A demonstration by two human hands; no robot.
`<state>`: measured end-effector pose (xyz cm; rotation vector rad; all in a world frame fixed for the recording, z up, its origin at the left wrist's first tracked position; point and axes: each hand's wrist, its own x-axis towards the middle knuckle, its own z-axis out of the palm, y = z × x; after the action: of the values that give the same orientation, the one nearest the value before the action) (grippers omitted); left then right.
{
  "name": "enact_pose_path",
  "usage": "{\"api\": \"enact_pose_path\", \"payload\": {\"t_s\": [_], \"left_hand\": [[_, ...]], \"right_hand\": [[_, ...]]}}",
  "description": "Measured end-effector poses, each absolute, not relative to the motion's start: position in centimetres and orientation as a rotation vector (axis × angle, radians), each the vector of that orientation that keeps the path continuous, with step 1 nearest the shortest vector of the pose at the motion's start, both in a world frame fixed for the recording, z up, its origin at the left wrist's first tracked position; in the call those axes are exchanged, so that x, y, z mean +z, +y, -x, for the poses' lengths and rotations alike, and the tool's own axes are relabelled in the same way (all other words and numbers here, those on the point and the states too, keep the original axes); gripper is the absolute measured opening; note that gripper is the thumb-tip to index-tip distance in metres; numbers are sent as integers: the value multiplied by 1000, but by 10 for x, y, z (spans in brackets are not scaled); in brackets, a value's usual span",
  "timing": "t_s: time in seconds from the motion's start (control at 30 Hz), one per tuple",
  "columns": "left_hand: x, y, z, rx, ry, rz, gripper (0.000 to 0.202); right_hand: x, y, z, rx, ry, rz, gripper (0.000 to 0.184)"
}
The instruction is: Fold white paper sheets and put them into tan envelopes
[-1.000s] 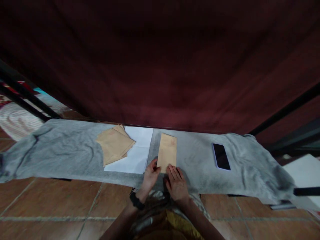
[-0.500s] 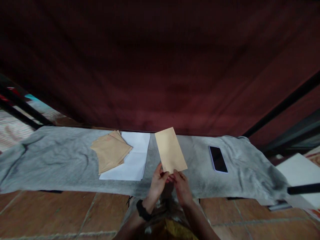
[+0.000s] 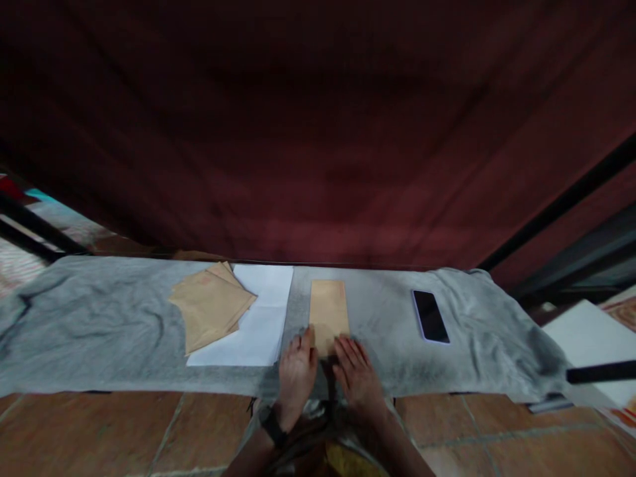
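A tan paper envelope (image 3: 328, 308) lies flat on the grey cloth, its long side pointing away from me. My left hand (image 3: 298, 368) rests at its lower left corner, fingers stretched out and touching the edge. At the lower right corner lies my right hand (image 3: 356, 372), palm down with the fingers extended. Neither hand grips the envelope. Left of my hands, several brown envelopes (image 3: 211, 305) are fanned out on top of white paper sheets (image 3: 265, 318).
A phone (image 3: 431, 317) with a dark screen lies to the right on the grey cloth (image 3: 382, 298). Behind the narrow cloth-covered surface hangs a dark red fabric (image 3: 318, 165). A white board-like piece (image 3: 589, 334) and a black bar (image 3: 601, 372) are at the far right.
The envelope, held up in both hands before, now lies flat on the cloth. Both hands have let go of it, and their fingers have straightened out at its near corners.
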<state>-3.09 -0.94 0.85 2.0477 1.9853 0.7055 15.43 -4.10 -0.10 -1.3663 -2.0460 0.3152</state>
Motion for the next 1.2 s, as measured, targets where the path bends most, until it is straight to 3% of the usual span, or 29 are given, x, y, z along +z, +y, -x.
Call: {"api": "enact_pose_path", "payload": {"t_s": [0.1, 0.2, 0.33, 0.63, 1.2], "left_hand": [[7, 5, 23, 805, 1823, -2318, 44], [4, 34, 8, 713, 1575, -2452, 48], [-1, 80, -10, 463, 1480, -2483, 55], [5, 149, -34, 368, 1510, -2470, 60], [1, 103, -9, 343, 1202, -2611, 58]], "right_hand": [[-10, -43, -151, -2, -2197, 1399, 49], [-15, -44, -148, -101, -2201, 1440, 48], [-10, -46, -147, -61, -2190, 1464, 51], [-3, -44, -146, -59, -2217, 1464, 54], [-5, -46, -148, 38, -2177, 1461, 52]]}}
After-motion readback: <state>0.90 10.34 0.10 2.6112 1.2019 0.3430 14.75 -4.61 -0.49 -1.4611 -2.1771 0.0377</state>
